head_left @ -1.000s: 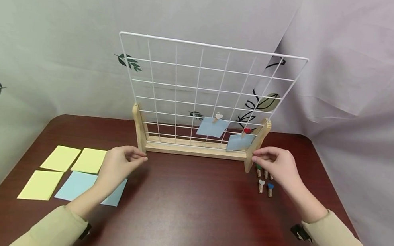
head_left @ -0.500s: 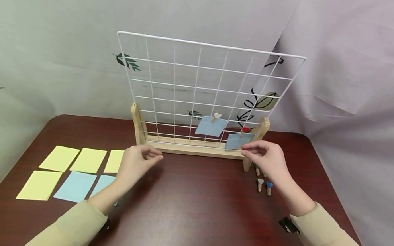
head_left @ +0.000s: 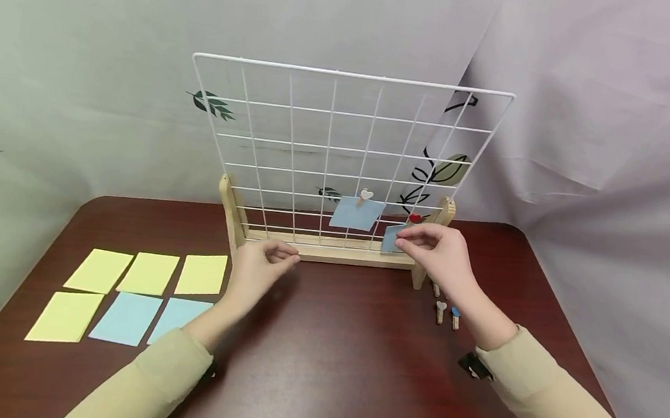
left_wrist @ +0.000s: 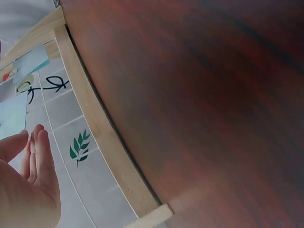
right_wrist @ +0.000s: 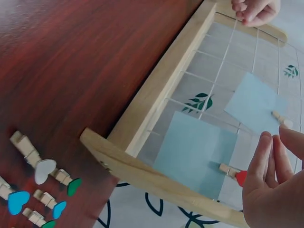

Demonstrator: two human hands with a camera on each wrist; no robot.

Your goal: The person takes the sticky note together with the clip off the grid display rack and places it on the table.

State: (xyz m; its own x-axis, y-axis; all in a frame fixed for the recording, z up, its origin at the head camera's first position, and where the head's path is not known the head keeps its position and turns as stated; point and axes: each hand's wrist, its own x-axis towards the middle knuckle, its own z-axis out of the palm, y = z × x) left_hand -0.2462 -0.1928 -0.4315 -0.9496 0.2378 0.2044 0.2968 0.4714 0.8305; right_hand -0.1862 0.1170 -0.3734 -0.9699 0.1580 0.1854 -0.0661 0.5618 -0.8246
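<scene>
Two light blue paper notes hang low on a white wire grid (head_left: 333, 111). A small clothespin with a white heart (head_left: 366, 195) clips the middle note (head_left: 355, 214). One with a red heart (right_wrist: 241, 177) clips the right note (right_wrist: 190, 152). My right hand (head_left: 437, 250) hovers before the right note and partly covers it in the head view. Its fingers are nearly straight, thumb close to the fingertips, with nothing visible between them. My left hand (head_left: 258, 266) floats in front of the grid's wooden base (head_left: 330, 255), near its left leg, fingers relaxed and nothing held.
Several yellow notes (head_left: 98, 271) and two blue notes (head_left: 126, 318) lie flat at the table's left. Several clothespins, including a white-heart one (right_wrist: 45, 171) and a blue-heart one (right_wrist: 18, 203), lie beside the grid's right leg (head_left: 420, 272). A curtain (head_left: 591, 161) hangs behind.
My left hand has moved right and slightly up, uncovering a yellow note. My right hand has moved left and up from the clothespins to in front of the right note.
</scene>
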